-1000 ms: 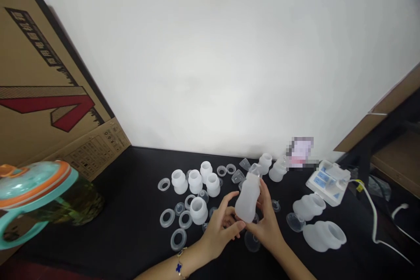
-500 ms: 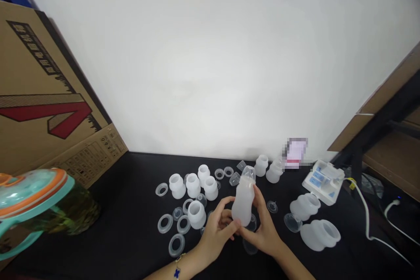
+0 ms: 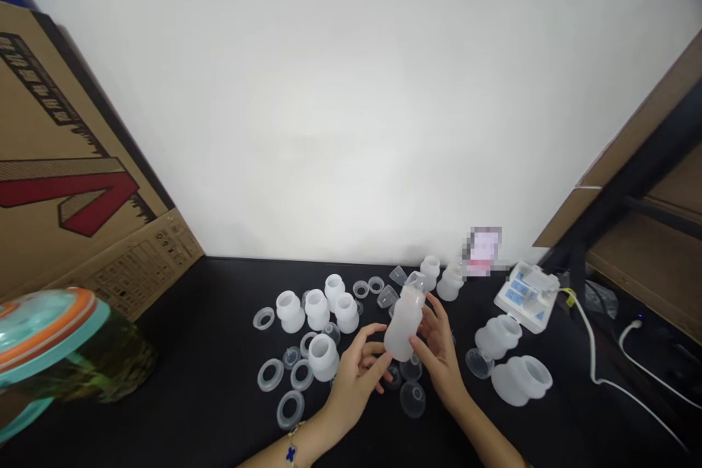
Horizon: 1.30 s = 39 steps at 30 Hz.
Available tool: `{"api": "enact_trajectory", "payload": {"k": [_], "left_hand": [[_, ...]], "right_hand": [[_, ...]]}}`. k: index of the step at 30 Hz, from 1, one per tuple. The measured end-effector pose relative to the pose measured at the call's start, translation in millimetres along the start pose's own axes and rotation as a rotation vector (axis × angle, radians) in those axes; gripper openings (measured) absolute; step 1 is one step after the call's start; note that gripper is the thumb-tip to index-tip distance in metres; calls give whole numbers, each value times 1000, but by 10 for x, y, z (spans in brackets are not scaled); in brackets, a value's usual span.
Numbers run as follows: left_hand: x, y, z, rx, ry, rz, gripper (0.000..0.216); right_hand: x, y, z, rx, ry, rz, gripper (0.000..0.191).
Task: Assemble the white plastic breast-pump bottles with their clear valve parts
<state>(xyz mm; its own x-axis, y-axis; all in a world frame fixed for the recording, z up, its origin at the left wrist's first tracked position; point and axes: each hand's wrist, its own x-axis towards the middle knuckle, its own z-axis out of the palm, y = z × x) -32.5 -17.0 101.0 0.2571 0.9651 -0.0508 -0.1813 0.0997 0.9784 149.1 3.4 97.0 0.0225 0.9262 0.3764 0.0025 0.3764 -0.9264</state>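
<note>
A frosted white baby bottle with a clear cap is held tilted above the black table, its capped end up and leaning right. My right hand grips it from the right, thumb on the front and fingers behind. At the bottle's lower left, my left hand holds the base between thumb and curled fingers; part of those fingers is hidden. Clear nipples lie below the bottle. Left of my hands stand several open bottle bodies, with ring collars scattered around them.
Two bottle bodies lie on their sides at the right, near a white power strip with a cable. More bottles stand by the wall. A jar with a turquoise-orange lid and a cardboard box occupy the left.
The bottle leans further right. My left hand's grip has loosened somewhat and its index finger has come away from the bottle's side. The whole view has shifted slightly.
</note>
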Motion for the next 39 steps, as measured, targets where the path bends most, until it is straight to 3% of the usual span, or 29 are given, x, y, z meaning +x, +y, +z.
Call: {"api": "enact_trajectory", "payload": {"k": [14, 31, 35, 39], "left_hand": [[-50, 0, 2, 168, -68, 25, 47], [-22, -32, -34, 249, -76, 51, 44], [-18, -63, -46, 258, -83, 62, 42], [-20, -57, -39, 264, -83, 62, 43]], "right_hand": [[112, -27, -15, 71, 116, 55, 78], [380, -152, -445, -220, 648, -77, 89], [401, -136, -506, -407, 694, -60, 90], [431, -91, -557, -538, 641, 18, 90]]}}
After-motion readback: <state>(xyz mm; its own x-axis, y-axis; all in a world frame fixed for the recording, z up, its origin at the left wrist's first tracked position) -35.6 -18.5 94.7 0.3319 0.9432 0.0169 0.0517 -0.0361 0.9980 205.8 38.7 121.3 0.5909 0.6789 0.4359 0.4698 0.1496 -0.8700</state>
